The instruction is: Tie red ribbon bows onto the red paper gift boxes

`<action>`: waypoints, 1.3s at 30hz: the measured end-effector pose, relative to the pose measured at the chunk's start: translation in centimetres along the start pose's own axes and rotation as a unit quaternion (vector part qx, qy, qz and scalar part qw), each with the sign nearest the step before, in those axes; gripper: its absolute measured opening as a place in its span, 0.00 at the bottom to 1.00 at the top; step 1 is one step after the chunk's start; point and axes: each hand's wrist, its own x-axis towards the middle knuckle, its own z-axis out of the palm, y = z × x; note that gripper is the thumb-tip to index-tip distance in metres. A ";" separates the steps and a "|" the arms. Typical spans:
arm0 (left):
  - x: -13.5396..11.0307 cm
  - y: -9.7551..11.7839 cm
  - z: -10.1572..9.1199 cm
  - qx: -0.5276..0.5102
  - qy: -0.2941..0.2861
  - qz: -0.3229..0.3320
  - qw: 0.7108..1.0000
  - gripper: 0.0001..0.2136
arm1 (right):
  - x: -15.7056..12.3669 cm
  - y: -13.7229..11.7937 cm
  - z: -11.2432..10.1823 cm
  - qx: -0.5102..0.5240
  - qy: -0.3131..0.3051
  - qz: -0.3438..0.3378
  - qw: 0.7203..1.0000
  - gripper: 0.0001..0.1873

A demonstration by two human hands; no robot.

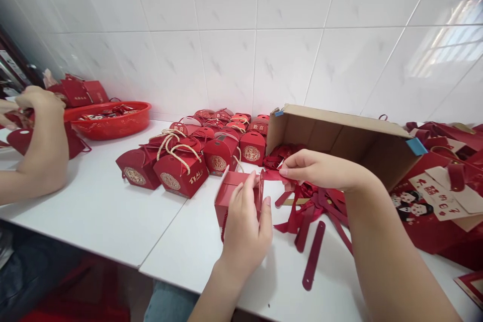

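My left hand [247, 221] is closed around a small red gift box [225, 196], which stands upright on the table with its top flaps raised. A dark red cord hangs at the box's left side. Just right of it, my right hand [313, 168] pinches a red ribbon [272, 175] between thumb and fingertips. Under that hand lies a tangled pile of red ribbons [302, 201] in front of a tipped cardboard box [335, 136]. A dark red strap [314, 256] with a hole at its end lies apart, nearer the table's front.
Filled-out red gift boxes [181, 173] with cord handles stand in rows behind and left. Farther left are a red plastic basin [116, 121] of small packets and another person's arm [41, 146]. Red gift bags [433, 196] crowd the right. A tiled wall [226, 60] bounds the back.
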 end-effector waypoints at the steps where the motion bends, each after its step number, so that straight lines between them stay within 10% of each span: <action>1: 0.0 0.1 0.0 0.010 -0.003 0.001 1.000 0.23 | -0.1 0.0 0.0 0.004 -0.002 -0.001 1.000 0.15; 39: -0.2 -0.1 -0.3 -0.015 -0.003 -0.022 1.000 0.23 | 1.9 -0.8 2.3 -0.005 -0.041 0.051 0.998 0.14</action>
